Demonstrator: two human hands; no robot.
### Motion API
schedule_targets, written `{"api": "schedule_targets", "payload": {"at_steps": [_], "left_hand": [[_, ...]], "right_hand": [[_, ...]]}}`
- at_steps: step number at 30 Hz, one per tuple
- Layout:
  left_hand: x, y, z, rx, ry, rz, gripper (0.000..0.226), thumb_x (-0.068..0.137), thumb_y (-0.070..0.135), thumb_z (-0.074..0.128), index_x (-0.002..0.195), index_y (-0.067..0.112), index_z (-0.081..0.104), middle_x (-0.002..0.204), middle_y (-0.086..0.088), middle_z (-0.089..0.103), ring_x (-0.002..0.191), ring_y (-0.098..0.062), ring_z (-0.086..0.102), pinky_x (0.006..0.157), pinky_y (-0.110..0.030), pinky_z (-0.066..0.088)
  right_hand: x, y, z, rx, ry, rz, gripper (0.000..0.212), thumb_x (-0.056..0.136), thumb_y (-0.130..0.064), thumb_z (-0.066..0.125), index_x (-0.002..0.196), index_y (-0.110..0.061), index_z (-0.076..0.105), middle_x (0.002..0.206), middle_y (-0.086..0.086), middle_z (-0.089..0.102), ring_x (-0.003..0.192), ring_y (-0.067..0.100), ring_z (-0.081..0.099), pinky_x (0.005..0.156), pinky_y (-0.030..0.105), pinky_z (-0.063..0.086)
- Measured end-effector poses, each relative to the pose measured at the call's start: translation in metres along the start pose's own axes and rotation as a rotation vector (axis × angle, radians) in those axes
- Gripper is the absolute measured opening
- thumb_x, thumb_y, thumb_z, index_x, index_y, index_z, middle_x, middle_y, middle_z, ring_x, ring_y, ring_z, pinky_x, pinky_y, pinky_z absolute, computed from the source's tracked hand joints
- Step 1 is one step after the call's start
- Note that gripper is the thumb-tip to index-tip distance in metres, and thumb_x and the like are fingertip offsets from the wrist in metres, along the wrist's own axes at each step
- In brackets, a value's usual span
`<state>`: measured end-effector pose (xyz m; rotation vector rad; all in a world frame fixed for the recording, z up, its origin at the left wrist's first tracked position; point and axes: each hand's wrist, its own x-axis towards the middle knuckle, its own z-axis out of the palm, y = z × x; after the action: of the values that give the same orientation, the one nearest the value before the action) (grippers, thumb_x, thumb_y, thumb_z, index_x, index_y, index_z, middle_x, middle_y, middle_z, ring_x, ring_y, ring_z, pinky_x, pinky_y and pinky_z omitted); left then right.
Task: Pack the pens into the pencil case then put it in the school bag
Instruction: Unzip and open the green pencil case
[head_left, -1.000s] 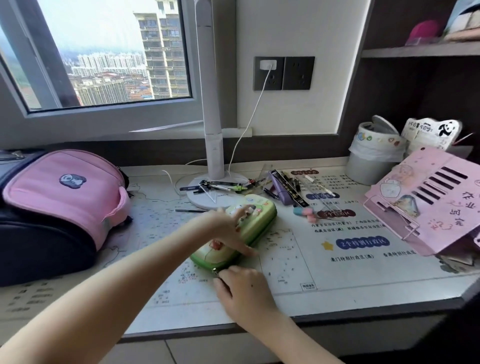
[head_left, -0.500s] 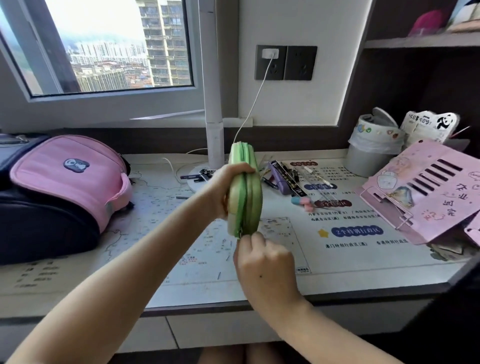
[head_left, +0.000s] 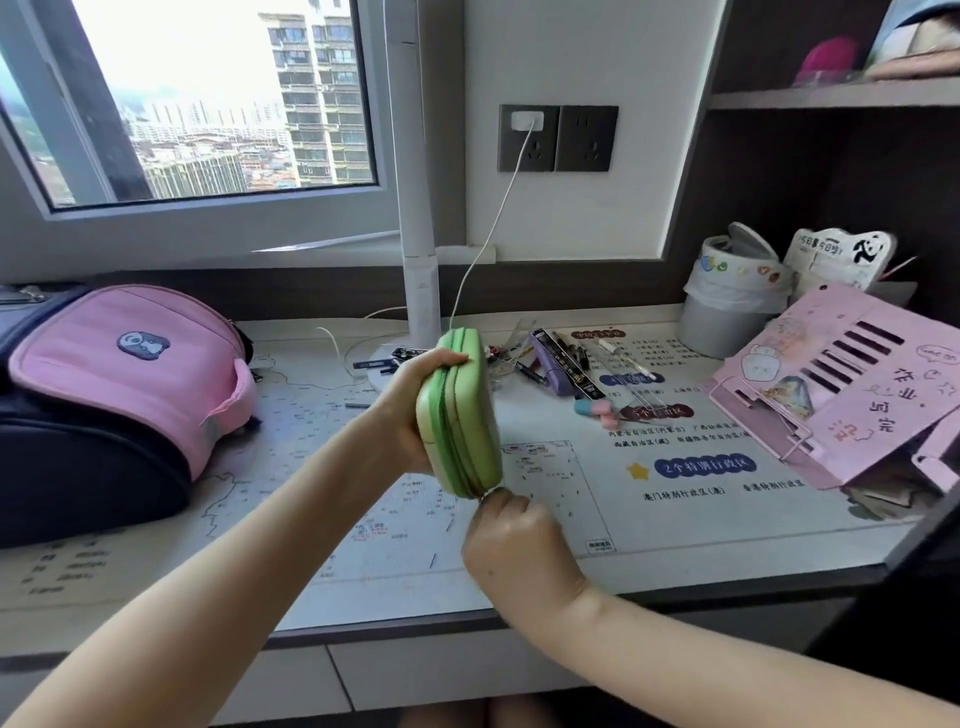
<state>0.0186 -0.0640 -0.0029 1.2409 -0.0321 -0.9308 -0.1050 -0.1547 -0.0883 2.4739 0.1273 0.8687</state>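
My left hand (head_left: 410, 410) grips a green pencil case (head_left: 460, 421) and holds it on edge above the desk, zip side toward me. My right hand (head_left: 511, 540) sits just below it, fingers pinched at the zip pull on the case's lower corner. The case looks closed. Several pens (head_left: 571, 358) and a purple pen box (head_left: 550, 364) lie behind it near the lamp base. A pink and navy school bag (head_left: 119, 395) lies at the left of the desk; I cannot tell if it is open.
A white lamp post (head_left: 418, 249) and its cable stand behind the case. At the right are a pink book stand (head_left: 841, 395) and a small grey bin (head_left: 727, 306). Pink and blue erasers (head_left: 597, 408) lie on the map desk mat (head_left: 675, 499).
The pencil case was lifted from the desk and turned on edge. My right hand followed and stays at the zip pull on the lower corner.
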Motion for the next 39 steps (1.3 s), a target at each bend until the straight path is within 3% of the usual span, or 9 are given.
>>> {"api": "schedule_targets", "payload": {"at_steps": [4, 8, 13, 15, 18, 26, 29, 34, 39], "left_hand": [[-0.007, 0.005, -0.003, 0.389, 0.014, 0.273, 0.071, 0.059, 0.026, 0.07, 0.125, 0.018, 0.046, 0.102, -0.008, 0.056, 0.078, -0.023, 0.06, 0.062, -0.031, 0.052], [-0.01, 0.007, -0.009, 1.399, 0.129, 0.499, 0.106, 0.052, 0.038, 0.079, 0.134, 0.056, 0.013, 0.131, 0.003, 0.033, 0.107, -0.021, 0.045, 0.08, -0.034, 0.045], [0.007, -0.027, -0.008, 1.96, -0.037, 0.457, 0.114, 0.053, 0.04, 0.081, 0.136, 0.056, 0.005, 0.127, 0.0, 0.034, 0.104, -0.018, 0.039, 0.086, -0.034, 0.043], [0.01, -0.034, -0.009, 1.939, -0.081, 0.411, 0.114, 0.054, 0.04, 0.081, 0.136, 0.056, 0.004, 0.129, 0.0, 0.034, 0.103, -0.017, 0.038, 0.086, -0.033, 0.04], [0.014, -0.038, -0.013, 1.902, -0.176, 0.358, 0.113, 0.056, 0.043, 0.082, 0.137, 0.056, 0.003, 0.135, 0.004, 0.032, 0.109, -0.017, 0.041, 0.091, -0.032, 0.039], [0.002, 0.001, -0.024, 1.457, -0.304, 0.139, 0.078, 0.067, 0.029, 0.075, 0.13, 0.054, 0.035, 0.125, 0.019, 0.051, 0.105, -0.001, 0.053, 0.088, -0.025, 0.044], [0.0, 0.021, -0.035, 1.344, -0.129, 0.229, 0.052, 0.071, 0.038, 0.072, 0.121, 0.039, 0.055, 0.106, 0.013, 0.065, 0.09, -0.002, 0.063, 0.076, -0.018, 0.049], [0.015, 0.027, -0.068, 1.139, 0.293, 0.346, 0.025, 0.082, 0.028, 0.067, 0.106, 0.023, 0.065, 0.104, -0.001, 0.067, 0.091, -0.014, 0.063, 0.081, -0.029, 0.052], [0.036, -0.002, -0.082, 1.096, 0.508, 0.458, 0.027, 0.084, 0.015, 0.063, 0.111, 0.014, 0.06, 0.108, -0.007, 0.064, 0.089, -0.019, 0.061, 0.077, -0.031, 0.052]], "right_hand": [[-0.002, 0.045, 0.014, 0.562, -0.032, 0.106, 0.019, 0.056, -0.028, 0.085, 0.065, -0.022, 0.069, 0.054, -0.006, 0.063, 0.041, 0.012, 0.057, 0.042, 0.016, 0.039], [-0.016, 0.081, 0.018, 0.807, 0.022, 0.415, 0.028, 0.07, -0.03, 0.079, 0.093, -0.017, 0.07, 0.078, -0.004, 0.07, 0.061, 0.002, 0.052, 0.057, 0.004, 0.031], [-0.023, 0.097, 0.021, 0.719, 0.069, 0.491, 0.046, 0.064, -0.041, 0.078, 0.088, -0.011, 0.053, 0.084, 0.001, 0.062, 0.071, 0.016, 0.053, 0.056, 0.016, 0.037], [-0.028, 0.096, 0.027, 0.75, -0.047, 0.386, 0.06, 0.062, -0.05, 0.076, 0.105, -0.016, 0.053, 0.109, 0.002, 0.061, 0.098, 0.018, 0.055, 0.081, 0.029, 0.044], [-0.031, 0.096, 0.036, 0.851, -0.326, 0.232, 0.085, 0.066, -0.059, 0.07, 0.137, -0.032, 0.032, 0.147, -0.013, 0.03, 0.134, 0.005, 0.023, 0.11, 0.025, 0.013], [-0.009, 0.12, 0.046, 1.294, -0.554, 0.289, 0.05, 0.074, -0.04, 0.072, 0.118, -0.049, 0.05, 0.127, -0.027, 0.048, 0.113, -0.011, 0.044, 0.1, 0.02, 0.038], [0.013, 0.128, 0.048, 1.43, -0.435, 0.413, 0.018, 0.087, -0.028, 0.06, 0.098, -0.041, 0.059, 0.107, -0.006, 0.061, 0.094, 0.003, 0.059, 0.078, 0.015, 0.047], [0.042, 0.114, 0.081, 1.35, -0.366, 0.615, 0.009, 0.093, -0.031, 0.05, 0.093, -0.026, 0.058, 0.092, 0.009, 0.067, 0.08, 0.026, 0.065, 0.071, 0.045, 0.057], [0.058, 0.093, 0.109, 1.113, -0.386, 0.654, 0.017, 0.094, -0.022, 0.051, 0.101, -0.01, 0.059, 0.07, -0.008, 0.047, 0.066, 0.0, 0.042, 0.062, 0.027, 0.039]]}}
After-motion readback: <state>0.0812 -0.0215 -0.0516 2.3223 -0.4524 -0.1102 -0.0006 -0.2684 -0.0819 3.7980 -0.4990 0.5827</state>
